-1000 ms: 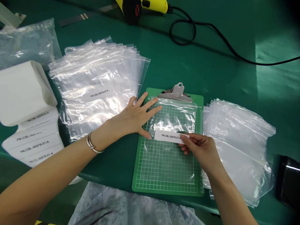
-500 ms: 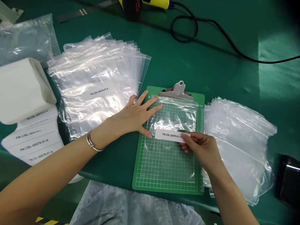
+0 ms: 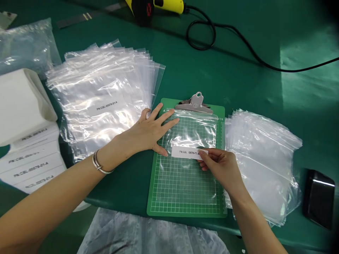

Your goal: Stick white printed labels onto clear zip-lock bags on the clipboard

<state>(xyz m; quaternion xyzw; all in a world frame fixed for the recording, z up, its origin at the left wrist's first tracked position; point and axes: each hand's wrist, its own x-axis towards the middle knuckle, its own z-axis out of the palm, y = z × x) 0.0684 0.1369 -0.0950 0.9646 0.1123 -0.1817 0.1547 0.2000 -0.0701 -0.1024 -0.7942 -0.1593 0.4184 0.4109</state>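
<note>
A clear zip bag [image 3: 188, 187] lies flat on a green gridded clipboard [image 3: 155, 208], its zip edge just below the metal clip [image 3: 196, 104]. My right hand [image 3: 218, 165] pinches the right end of a white printed label [image 3: 182, 151] between thumb and fingers. The label is level over the middle of the bag; whether it touches the plastic I cannot tell. With fingers spread, my left hand [image 3: 153, 130] rests at the upper left of the clipboard, fingertips on the bag's top left edge. A bracelet sits on the left wrist.
A fanned pile of clear bags [image 3: 106, 81], the top one labelled, lies left. Another stack of clear bags [image 3: 262, 165] is to the right, with a black object [image 3: 319, 199] beyond. A label strip [image 3: 31, 165] hangs at far left. A yellow tool [image 3: 169, 5] trails a black cable [image 3: 246, 42].
The whole view has shifted slightly, so most things appear a little further left. Hands, label and bag keep nearly the same places relative to each other.
</note>
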